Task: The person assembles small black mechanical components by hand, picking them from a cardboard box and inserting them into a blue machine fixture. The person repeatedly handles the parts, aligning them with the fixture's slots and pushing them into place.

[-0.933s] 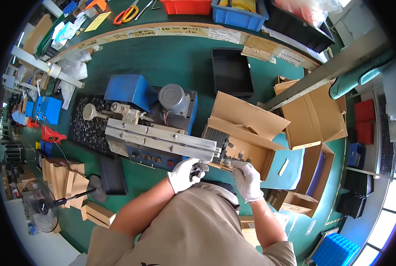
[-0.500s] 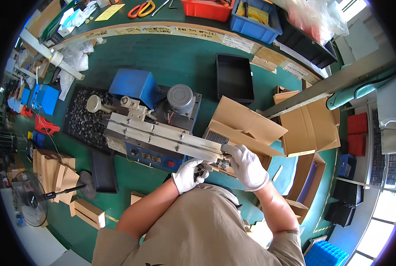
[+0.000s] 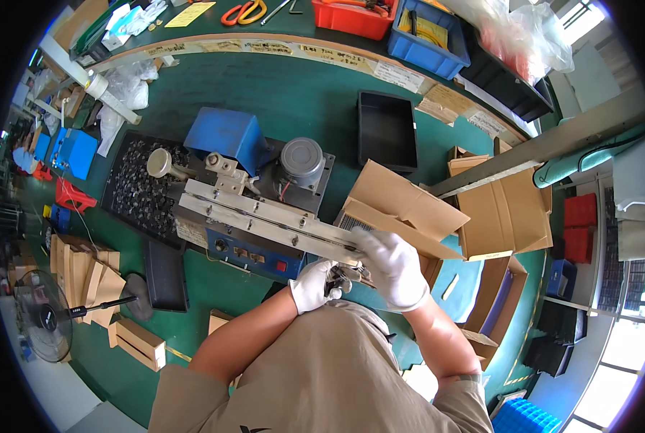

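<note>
A bench machine with a blue housing (image 3: 225,138), a round grey motor (image 3: 302,160) and a long pale metal rail (image 3: 272,220) stands in front of me. My left hand (image 3: 312,286), in a white glove, is closed around a bunch of small dark and metallic parts (image 3: 335,280), just below the rail's right end. Their exact kind is too small to make out. My right hand (image 3: 396,268), also gloved in white, is at that rail end. Motion smears its fingers, so whatever they may hold does not show.
Loose small black pieces fill a tray (image 3: 141,200) left of the machine. An open cardboard box (image 3: 409,206) stands to the right, behind my right hand. A black bin (image 3: 387,130) sits farther back. A slanted metal post (image 3: 514,155) crosses the right side; a fan (image 3: 48,317) stands left.
My right hand has shifted slightly left and up against the rail's end, its fingers now blurred. My left hand stays below the rail with the parts. The whole view has shifted slightly.
</note>
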Demonstrator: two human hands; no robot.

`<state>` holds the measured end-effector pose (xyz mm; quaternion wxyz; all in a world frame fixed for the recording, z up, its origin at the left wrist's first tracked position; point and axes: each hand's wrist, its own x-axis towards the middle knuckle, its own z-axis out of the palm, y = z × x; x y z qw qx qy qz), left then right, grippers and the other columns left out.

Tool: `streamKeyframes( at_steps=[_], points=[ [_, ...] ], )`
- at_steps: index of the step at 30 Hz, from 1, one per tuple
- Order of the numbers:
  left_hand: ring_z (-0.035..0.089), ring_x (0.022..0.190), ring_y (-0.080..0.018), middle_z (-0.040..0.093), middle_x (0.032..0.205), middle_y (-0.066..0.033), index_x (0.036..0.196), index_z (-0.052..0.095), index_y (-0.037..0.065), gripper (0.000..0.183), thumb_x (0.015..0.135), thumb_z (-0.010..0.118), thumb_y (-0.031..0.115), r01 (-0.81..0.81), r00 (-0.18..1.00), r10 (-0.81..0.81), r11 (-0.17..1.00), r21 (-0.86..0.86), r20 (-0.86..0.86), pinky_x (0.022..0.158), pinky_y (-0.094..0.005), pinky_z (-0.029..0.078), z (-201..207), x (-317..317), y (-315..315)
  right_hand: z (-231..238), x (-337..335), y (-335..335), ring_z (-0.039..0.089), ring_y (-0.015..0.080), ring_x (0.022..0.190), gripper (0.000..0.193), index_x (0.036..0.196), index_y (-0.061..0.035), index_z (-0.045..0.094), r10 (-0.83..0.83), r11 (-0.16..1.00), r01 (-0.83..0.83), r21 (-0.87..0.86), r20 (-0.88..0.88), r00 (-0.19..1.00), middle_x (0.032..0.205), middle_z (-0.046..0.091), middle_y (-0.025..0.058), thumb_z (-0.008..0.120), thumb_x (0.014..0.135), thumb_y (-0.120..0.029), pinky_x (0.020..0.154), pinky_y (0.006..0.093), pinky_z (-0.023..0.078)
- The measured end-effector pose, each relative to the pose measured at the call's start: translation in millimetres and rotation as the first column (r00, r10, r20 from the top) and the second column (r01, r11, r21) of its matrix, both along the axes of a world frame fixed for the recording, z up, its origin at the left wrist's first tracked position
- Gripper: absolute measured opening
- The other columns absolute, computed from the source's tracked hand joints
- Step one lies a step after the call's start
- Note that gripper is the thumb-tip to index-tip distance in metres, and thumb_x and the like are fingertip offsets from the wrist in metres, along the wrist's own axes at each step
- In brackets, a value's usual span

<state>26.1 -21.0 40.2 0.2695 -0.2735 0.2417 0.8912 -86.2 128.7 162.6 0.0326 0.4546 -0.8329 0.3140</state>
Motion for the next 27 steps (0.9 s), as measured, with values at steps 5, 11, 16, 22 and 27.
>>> streamKeyframes(
  at_steps=[5,11,16,22,27],
  points=[
    [0.062,0.077,-0.012,0.069,0.104,-0.0063,0.127,0.062,0.009,0.04,0.107,0.042,0.038,0.055,0.998,-0.056,0.998,-0.034,-0.031,0.052,-0.0227,0.041,17,-2,2,-21,23,32,0.067,0.0343,0.082,0.02,0.105,-0.0076,0.071,-0.234,0.964,0.256,-0.067,0.23,0.945,0.093,0.068,0.0149,0.071,0.085,-0.009,0.071,0.0406,0.055],
    [0.064,0.091,-0.0129,0.066,0.113,-0.0068,0.135,0.055,0.008,0.05,0.11,0.032,0.045,0.144,0.975,-0.152,0.988,-0.062,-0.162,0.066,-0.0255,0.053,10,0,8,-33,34,24,0.066,0.0366,0.088,0.023,0.1,-0.0065,0.074,-0.01,0.975,-0.078,0.207,0.393,0.92,0.089,0.066,0.0177,0.074,0.078,-0.01,0.078,0.0439,0.054],
    [0.062,0.079,-0.0089,0.068,0.108,-0.0043,0.134,0.056,0.01,0.059,0.109,0.024,0.053,0.191,0.969,-0.198,0.98,-0.06,-0.149,0.053,-0.0228,0.044,15,0,11,-52,31,30,0.065,0.0366,0.091,0.023,0.1,-0.005,0.073,0.073,0.969,-0.183,0.164,0.518,0.852,0.094,0.068,0.0171,0.075,0.078,-0.011,0.08,0.0441,0.053],
    [0.057,0.067,-0.0103,0.069,0.103,-0.0065,0.128,0.058,0.009,0.058,0.108,0.027,0.053,0.219,0.964,-0.228,0.973,-0.074,-0.14,0.049,-0.0222,0.036,-3,0,15,-42,28,29,0.067,0.0338,0.089,0.018,0.098,-0.0032,0.07,0.023,0.965,-0.18,0.192,0.621,0.784,0.094,0.07,0.0161,0.074,0.08,-0.007,0.079,0.0406,0.054],
    [0.054,0.06,-0.0133,0.07,0.102,-0.0105,0.127,0.058,0.007,0.05,0.108,0.034,0.046,0.196,0.968,-0.207,0.977,-0.089,-0.14,0.047,-0.0222,0.033,15,-5,11,-22,27,34,0.068,0.0283,0.087,0.016,0.1,-0.0034,0.07,-0.053,0.998,0.029,0.048,0.625,0.779,0.097,0.069,0.0158,0.072,0.084,-0.004,0.079,0.0365,0.054]
  ],
)
